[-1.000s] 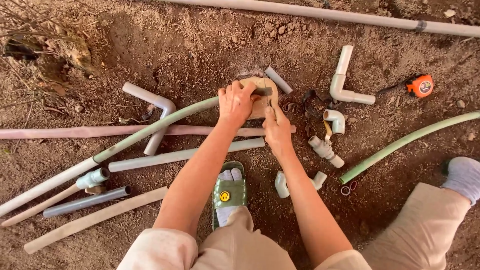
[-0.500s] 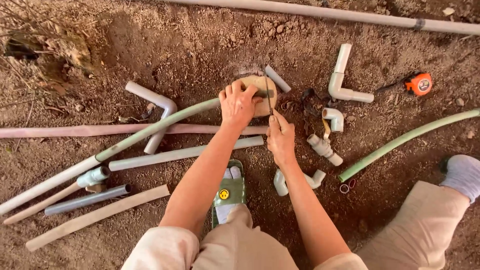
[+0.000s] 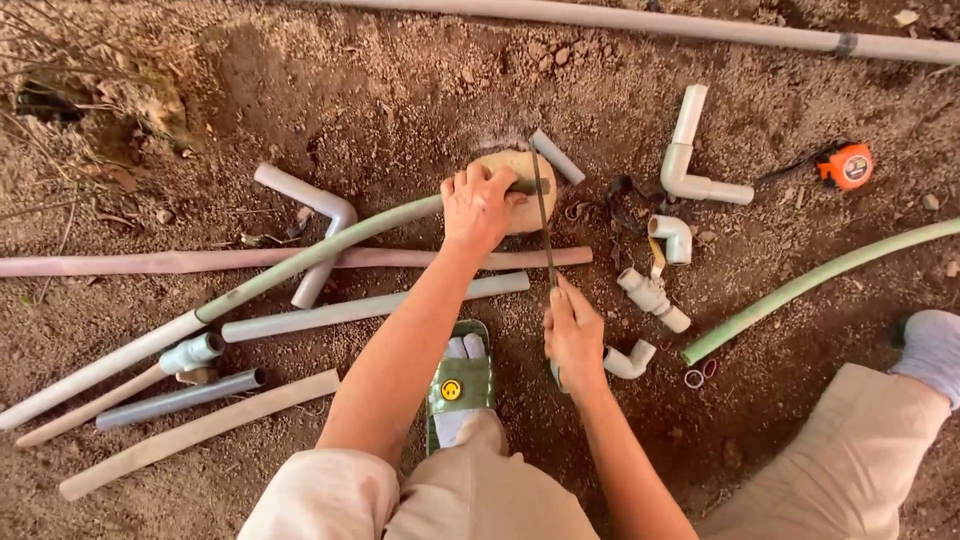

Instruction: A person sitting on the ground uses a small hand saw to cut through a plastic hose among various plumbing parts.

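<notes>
My left hand (image 3: 480,205) presses a long green-grey pipe (image 3: 300,262) down onto a tan stone (image 3: 520,215) on the dirt. My right hand (image 3: 573,335) grips a thin saw blade (image 3: 542,215) that runs up and away from me, across the pipe's end just right of my left hand. The blade lies on or just above the pipe; I cannot tell how deep it sits. My foot in a green sandal (image 3: 458,385) is planted between my arms.
Loose pipes lie to the left: a pinkish one (image 3: 150,263), a grey one (image 3: 330,312), a bent elbow pipe (image 3: 315,205). Fittings (image 3: 652,297), an L-shaped pipe (image 3: 690,165), an orange tape measure (image 3: 845,166) and a green hose (image 3: 820,280) lie right.
My right hand has drawn back toward me, pulling the saw blade along the pipe end. My left hand stays on the pipe over the stone.
</notes>
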